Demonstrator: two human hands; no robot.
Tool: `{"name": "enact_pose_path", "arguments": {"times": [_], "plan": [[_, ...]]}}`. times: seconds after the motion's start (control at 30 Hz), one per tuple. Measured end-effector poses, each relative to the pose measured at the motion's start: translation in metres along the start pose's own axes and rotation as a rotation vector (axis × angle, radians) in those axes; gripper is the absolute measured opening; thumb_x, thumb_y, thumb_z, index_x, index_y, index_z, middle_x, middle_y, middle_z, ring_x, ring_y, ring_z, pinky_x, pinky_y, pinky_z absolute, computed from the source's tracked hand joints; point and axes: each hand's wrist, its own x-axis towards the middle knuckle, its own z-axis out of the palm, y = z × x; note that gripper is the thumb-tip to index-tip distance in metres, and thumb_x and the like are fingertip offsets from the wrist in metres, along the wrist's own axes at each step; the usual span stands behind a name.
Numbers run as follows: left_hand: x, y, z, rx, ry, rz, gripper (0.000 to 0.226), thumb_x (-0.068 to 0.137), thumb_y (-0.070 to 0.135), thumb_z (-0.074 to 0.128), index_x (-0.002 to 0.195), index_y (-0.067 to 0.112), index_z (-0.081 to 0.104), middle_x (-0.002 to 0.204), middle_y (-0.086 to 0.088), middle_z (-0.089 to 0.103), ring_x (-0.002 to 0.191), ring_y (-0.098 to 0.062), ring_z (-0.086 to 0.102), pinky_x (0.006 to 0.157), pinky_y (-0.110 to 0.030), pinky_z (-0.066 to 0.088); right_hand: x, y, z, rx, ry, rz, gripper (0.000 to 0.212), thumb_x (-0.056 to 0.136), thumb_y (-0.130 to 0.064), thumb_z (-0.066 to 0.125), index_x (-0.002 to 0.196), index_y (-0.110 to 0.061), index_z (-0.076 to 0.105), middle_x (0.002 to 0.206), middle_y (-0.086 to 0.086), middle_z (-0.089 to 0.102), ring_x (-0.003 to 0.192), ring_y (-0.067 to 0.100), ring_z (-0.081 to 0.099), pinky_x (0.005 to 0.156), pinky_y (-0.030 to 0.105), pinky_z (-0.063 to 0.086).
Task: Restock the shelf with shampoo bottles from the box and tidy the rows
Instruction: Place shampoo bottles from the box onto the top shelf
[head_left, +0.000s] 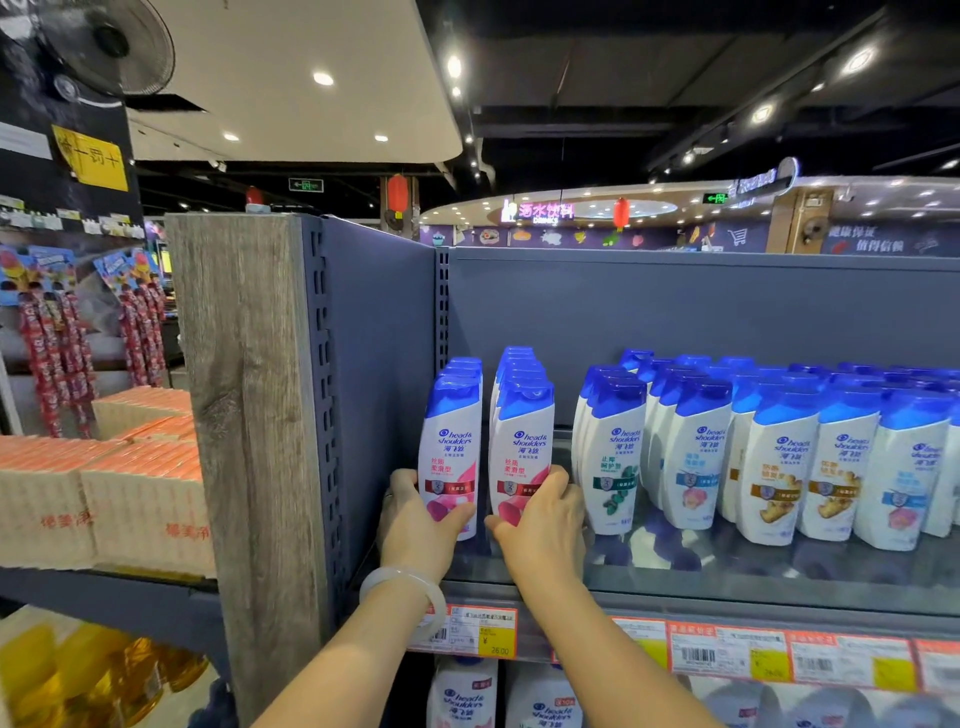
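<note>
Two rows of white shampoo bottles with blue caps and pink labels stand at the left end of the top shelf (675, 587). My left hand (421, 519) grips the base of the front bottle of the left row (449, 447). My right hand (540, 514) grips the base of the front bottle of the right row (522, 452). Both bottles stand upright on the shelf. A pale bangle sits on my left wrist. The box is out of view.
Further rows of shampoo bottles (769, 457) with green, blue and orange labels fill the shelf to the right, set back from the edge. Price tags (727, 657) line the shelf front. More bottles (462, 696) stand below. A wooden end panel (254, 441) and stacked cartons (104, 493) lie left.
</note>
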Motion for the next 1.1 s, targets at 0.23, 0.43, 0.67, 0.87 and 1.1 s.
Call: {"name": "enact_pose_path", "arguments": {"times": [0.23,0.43,0.67,0.87,1.1], "plan": [[-0.001,-0.004,0.002,-0.006,0.021,0.007,0.062,0.075,0.019,0.075,0.123,0.013,0.037,0.122,-0.010,0.051,0.110,-0.024,0.054,0.082,-0.034,0.049,-0.003,0.004,0.001,0.023,-0.002,0.008,0.078,0.076,-0.036,0.072,0.132,-0.012,0.023,0.129,0.010,0.038,0.121,0.026,0.042,0.094,0.034,0.043],[-0.024,0.004,-0.001,-0.040,0.203,0.251,0.071,0.075,0.018,0.075,0.134,0.010,0.036,0.134,-0.010,0.041,0.125,-0.022,0.041,0.098,-0.030,0.036,-0.012,0.008,-0.011,0.189,0.054,-0.042,0.089,0.074,-0.031,0.075,0.140,-0.009,0.019,0.136,0.012,0.030,0.127,0.027,0.033,0.104,0.032,0.031],[-0.074,0.043,0.058,-0.161,0.107,0.531,0.058,0.074,0.019,0.068,0.122,-0.003,0.046,0.119,-0.017,0.052,0.114,-0.031,0.048,0.100,-0.036,0.038,-0.028,0.056,-0.088,0.163,0.275,-0.187,0.065,0.081,-0.016,0.064,0.137,-0.006,0.032,0.134,0.011,0.036,0.127,0.023,0.033,0.106,0.027,0.024],[-0.172,0.057,0.145,-0.212,-0.173,0.552,0.052,0.079,0.017,0.071,0.122,-0.002,0.048,0.118,-0.019,0.052,0.112,-0.033,0.049,0.097,-0.032,0.037,-0.078,0.193,-0.166,-0.001,0.307,0.112,0.058,0.091,-0.019,0.055,0.141,-0.012,0.025,0.142,0.007,0.028,0.132,0.023,0.030,0.108,0.033,0.030],[-0.355,0.066,0.252,-0.001,-0.714,0.533,0.053,0.084,0.019,0.066,0.130,0.007,0.043,0.131,-0.010,0.045,0.125,-0.026,0.039,0.103,-0.032,0.031,-0.203,0.374,-0.267,-0.234,0.175,0.565,0.061,0.089,-0.023,0.058,0.140,-0.012,0.026,0.140,0.008,0.031,0.131,0.026,0.032,0.107,0.033,0.030]]}}
